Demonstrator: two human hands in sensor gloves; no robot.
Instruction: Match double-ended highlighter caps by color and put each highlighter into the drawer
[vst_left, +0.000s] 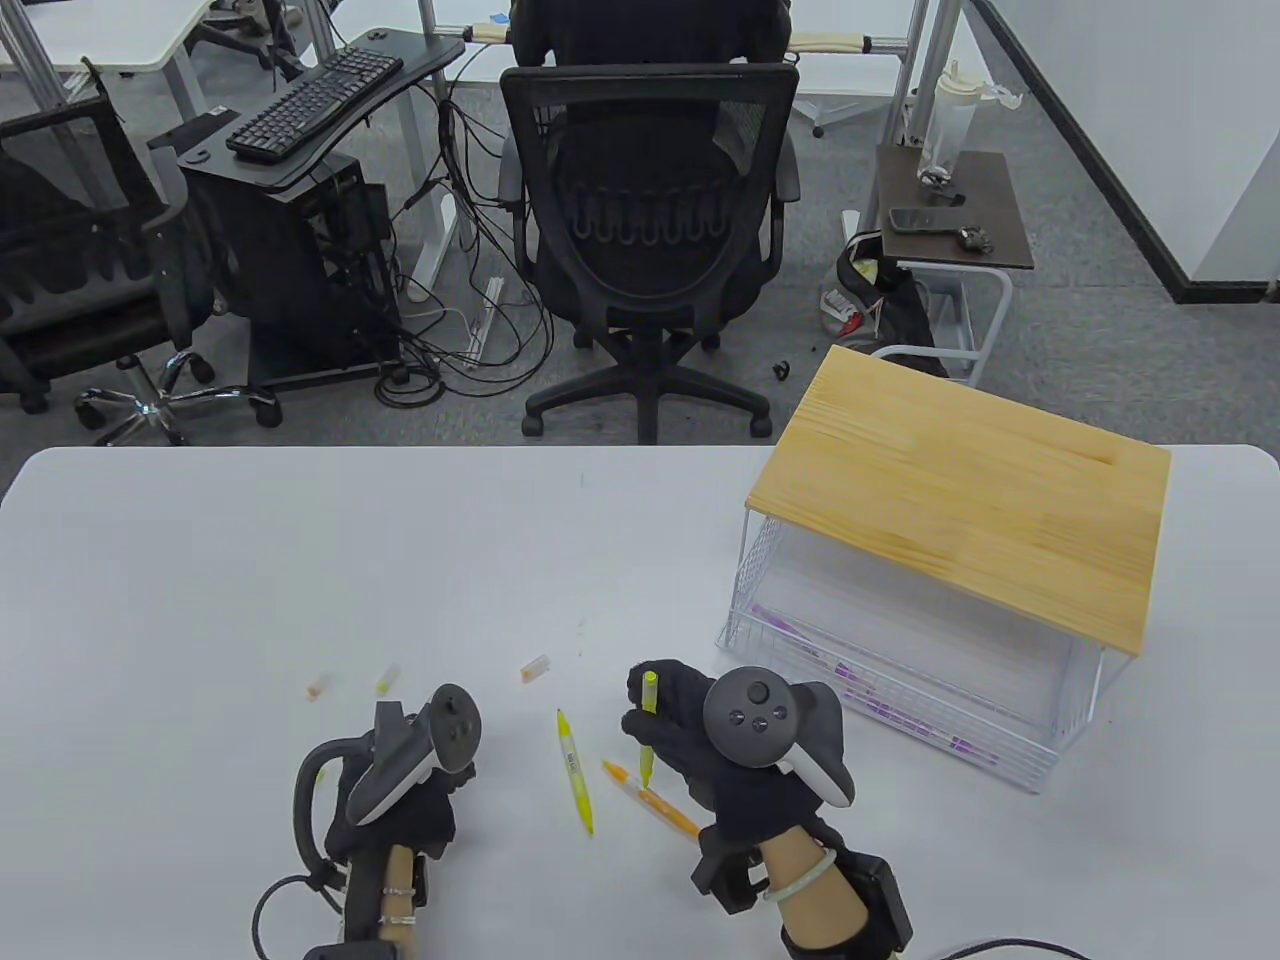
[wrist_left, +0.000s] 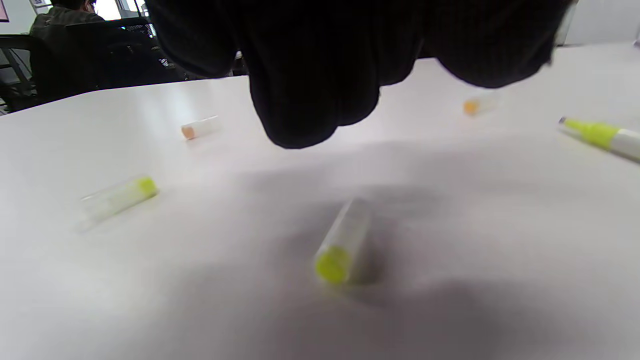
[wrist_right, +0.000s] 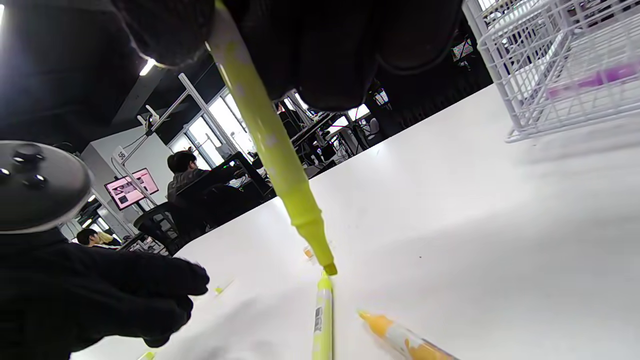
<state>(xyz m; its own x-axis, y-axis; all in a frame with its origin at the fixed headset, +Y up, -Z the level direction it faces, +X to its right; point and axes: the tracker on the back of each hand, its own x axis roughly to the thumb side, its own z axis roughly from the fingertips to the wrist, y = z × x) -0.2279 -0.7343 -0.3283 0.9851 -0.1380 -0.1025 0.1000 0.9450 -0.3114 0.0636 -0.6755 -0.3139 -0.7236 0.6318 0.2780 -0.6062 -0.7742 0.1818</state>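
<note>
My right hand (vst_left: 645, 712) grips an uncapped yellow-green highlighter (vst_left: 648, 730) upright, its tip (wrist_right: 327, 269) pointing down just above the table. A second yellow highlighter (vst_left: 576, 772) and an orange one (vst_left: 652, 802) lie beside that hand, both without caps. My left hand (vst_left: 425, 775) hovers low with nothing in it, its gloved fingers (wrist_left: 310, 85) hanging over a yellow-ended clear cap (wrist_left: 342, 242). Another yellow cap (vst_left: 387, 680) and two orange caps (vst_left: 318, 688) (vst_left: 535, 668) lie farther out. The white wire drawer (vst_left: 1040, 765) stands pulled out at the right.
The drawer sits under a wooden top (vst_left: 960, 500) and holds purple highlighters (vst_left: 860, 690). An office chair (vst_left: 650, 220) with a person behind it stands past the table's far edge. A cable (vst_left: 300, 800) loops by my left wrist.
</note>
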